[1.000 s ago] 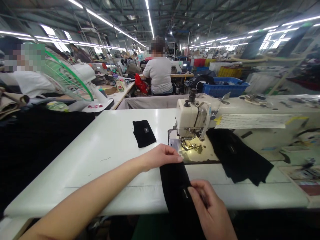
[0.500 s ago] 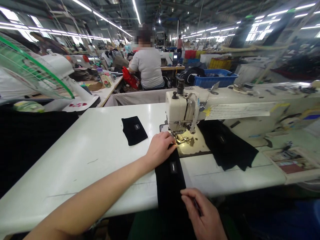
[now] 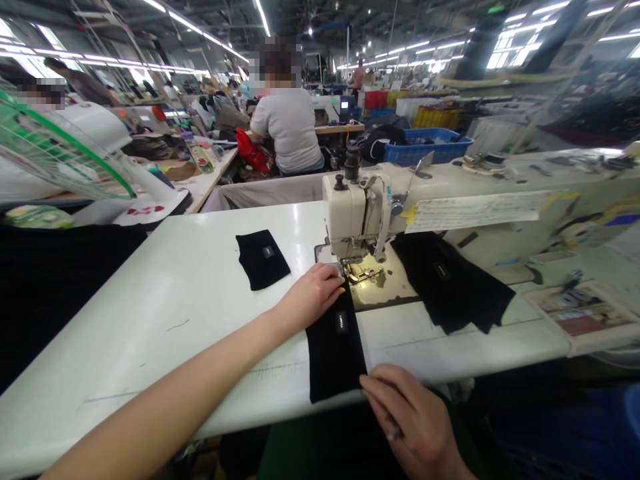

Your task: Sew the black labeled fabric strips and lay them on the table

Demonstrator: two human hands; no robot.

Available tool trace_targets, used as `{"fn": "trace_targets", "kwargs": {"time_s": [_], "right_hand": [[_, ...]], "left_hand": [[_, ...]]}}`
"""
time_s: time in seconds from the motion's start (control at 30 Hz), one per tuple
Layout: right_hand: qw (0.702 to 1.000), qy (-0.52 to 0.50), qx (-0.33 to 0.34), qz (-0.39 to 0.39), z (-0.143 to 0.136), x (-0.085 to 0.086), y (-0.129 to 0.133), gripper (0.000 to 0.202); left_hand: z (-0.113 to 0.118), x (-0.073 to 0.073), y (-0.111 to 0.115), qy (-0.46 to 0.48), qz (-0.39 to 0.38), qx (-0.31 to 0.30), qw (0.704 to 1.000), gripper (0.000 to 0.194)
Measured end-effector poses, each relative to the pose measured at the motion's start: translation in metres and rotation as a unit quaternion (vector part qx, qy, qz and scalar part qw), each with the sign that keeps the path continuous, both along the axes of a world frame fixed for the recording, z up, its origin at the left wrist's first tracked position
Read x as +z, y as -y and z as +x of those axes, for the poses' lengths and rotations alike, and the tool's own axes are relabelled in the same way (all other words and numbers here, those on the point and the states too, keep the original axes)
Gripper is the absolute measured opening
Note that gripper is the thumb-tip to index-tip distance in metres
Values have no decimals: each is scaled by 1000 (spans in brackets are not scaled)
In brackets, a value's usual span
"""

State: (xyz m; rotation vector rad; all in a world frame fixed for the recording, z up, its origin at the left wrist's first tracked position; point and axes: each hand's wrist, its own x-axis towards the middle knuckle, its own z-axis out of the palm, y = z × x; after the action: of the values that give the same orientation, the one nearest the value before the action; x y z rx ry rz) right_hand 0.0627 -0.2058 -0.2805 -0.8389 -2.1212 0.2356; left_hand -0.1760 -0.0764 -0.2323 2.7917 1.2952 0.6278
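Note:
A black fabric piece (image 3: 333, 367) with a small dark label (image 3: 341, 323) lies on the table, its top end at the needle area of the sewing machine (image 3: 350, 217). My left hand (image 3: 315, 291) is closed on the fabric's upper left part, fingertips close to the presser foot. At the lower right corner, my right hand (image 3: 415, 417) pinches the fabric's edge between thumb and forefinger. Something small and greyish shows inside its curled fingers, too hidden to name. The stitching point itself is partly covered by my left fingers.
Another labelled black piece (image 3: 263, 260) lies left of the machine, and more black fabric (image 3: 450, 283) right of the needle. A parts tray (image 3: 585, 313) sits at far right. A fan (image 3: 65, 147) stands left; a person (image 3: 290, 127) sits ahead beside a blue crate (image 3: 425, 147).
The fabric's lower end, earlier reaching past the table's front edge, now shows flat near that edge. Both hands keep their places on the fabric, and the view has shifted slightly.

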Motion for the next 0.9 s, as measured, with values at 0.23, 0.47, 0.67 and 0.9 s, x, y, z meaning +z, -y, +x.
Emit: {"fn": "trace_targets", "kwargs": {"time_s": [0.23, 0.47, 0.67, 0.9], "right_hand": [[1000, -2, -19, 1, -7, 14, -7, 31], [1000, -12, -15, -17, -5, 10, -7, 27], [999, -13, -27, -15, -7, 12, -8, 26], [1000, 10, -18, -16, -6, 18, -9, 28]], "left_hand": [[1, -2, -9, -16, 22, 4, 1000, 24], [1, -3, -10, -7, 18, 5, 1000, 24], [1, -1, -11, 4, 9, 12, 1000, 24], [-1, -2, -11, 34, -9, 9, 999, 21]]}}
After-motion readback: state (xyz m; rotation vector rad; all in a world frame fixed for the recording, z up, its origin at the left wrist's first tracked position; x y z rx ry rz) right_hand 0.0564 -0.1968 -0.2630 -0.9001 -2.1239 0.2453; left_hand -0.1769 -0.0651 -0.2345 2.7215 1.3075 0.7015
